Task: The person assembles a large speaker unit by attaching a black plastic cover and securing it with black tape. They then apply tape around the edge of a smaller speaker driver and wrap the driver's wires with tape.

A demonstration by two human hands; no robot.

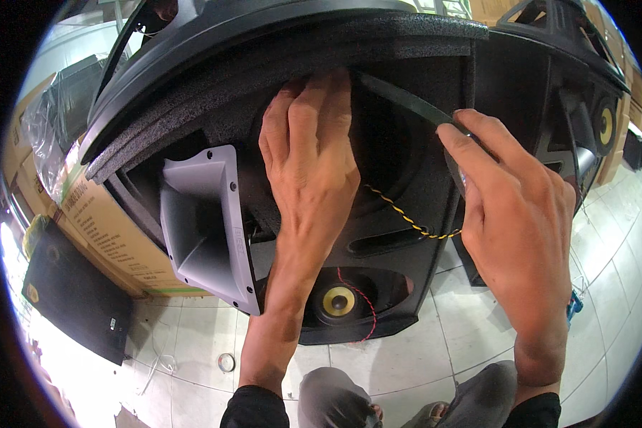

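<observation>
A large black speaker cabinet [424,185] stands upright before me. My left hand [310,135] reaches up to the rim of its dark round opening, fingers bent together, with the tips lost in shadow. A dark flat strip of tape [406,98] runs taut from beside those fingertips to my right hand [513,192]. That hand pinches the strip between thumb and fingers, and a curved edge like a roll shows partly behind them. Left of my left wrist, a grey horn [208,235] sits tilted at the cabinet's side. A twisted yellow-and-black wire [404,214] hangs out of the opening.
Below, a small driver with a yellow cone [339,302] has a red-and-black wire [369,307] over it. Another speaker [528,93] stands at right. Cardboard boxes [132,246] and a black panel [78,292] are at left. A small ring-shaped roll [226,362] lies on the tiles.
</observation>
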